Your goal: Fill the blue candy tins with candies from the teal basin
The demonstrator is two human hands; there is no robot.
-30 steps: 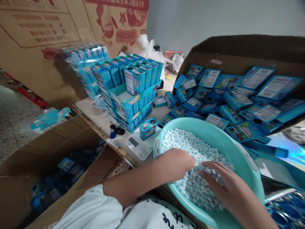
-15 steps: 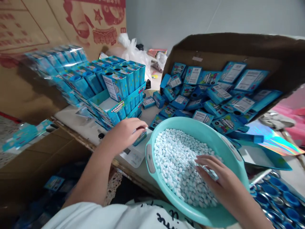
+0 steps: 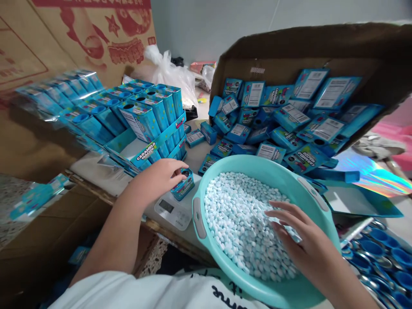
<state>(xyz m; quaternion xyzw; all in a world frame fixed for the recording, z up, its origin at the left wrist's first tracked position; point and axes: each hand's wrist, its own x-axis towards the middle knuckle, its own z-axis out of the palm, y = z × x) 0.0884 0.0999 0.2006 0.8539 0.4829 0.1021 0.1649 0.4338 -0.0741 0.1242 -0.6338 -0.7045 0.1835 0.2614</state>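
Head camera shows the bare left hand curled over the top of a small blue printed rectangular box, which stands upright on a flat white scale with a grey display. Its fingertips are at the box's open top; whether this grip is closed on anything, I cannot tell.

To the right, a round turquoise plastic basin holds a wide heap of small white and pale-blue candies. The bare right hand is over the heap's right side, thumb and fingers apart, the grip loose.

On the far left of the counter, blue cardboard trays are stacked, the top one carrying rows of upright blue boxes. On the far right, a large brown cardboard carton contains jumbled blue boxes. Blue-and-silver round lids are gathered at near right, beyond the basin's rim.
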